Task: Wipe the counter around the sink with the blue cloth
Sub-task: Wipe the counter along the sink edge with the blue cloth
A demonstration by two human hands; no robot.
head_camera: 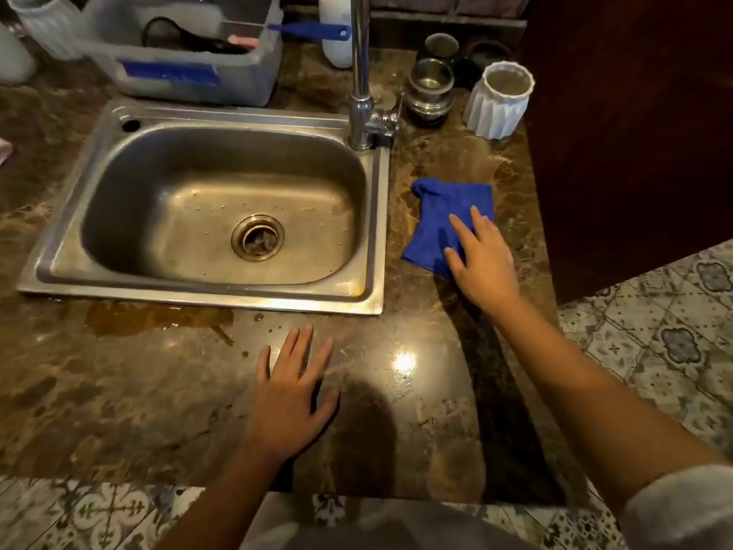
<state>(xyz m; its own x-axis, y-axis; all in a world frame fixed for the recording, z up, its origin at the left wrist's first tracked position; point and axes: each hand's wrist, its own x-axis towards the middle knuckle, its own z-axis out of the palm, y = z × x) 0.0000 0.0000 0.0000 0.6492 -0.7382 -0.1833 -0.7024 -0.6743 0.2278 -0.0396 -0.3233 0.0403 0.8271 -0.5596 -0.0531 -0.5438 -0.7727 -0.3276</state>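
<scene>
Here the blue cloth [444, 220], soft, light and limp, lies on the counter [416, 410] near its right edge; right hand [482, 260] rests flat upon it, left hand [291, 394] spread empty; best pressed flat mid-cloth.

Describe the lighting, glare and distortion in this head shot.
Head view: dim, warm light; a bright glare spot on the counter right of the left hand; dark shadows fall under both forearms; the wide lens bows the sink rim and floor tiles; the right hand on the blue cloth looks slightly soft.
</scene>
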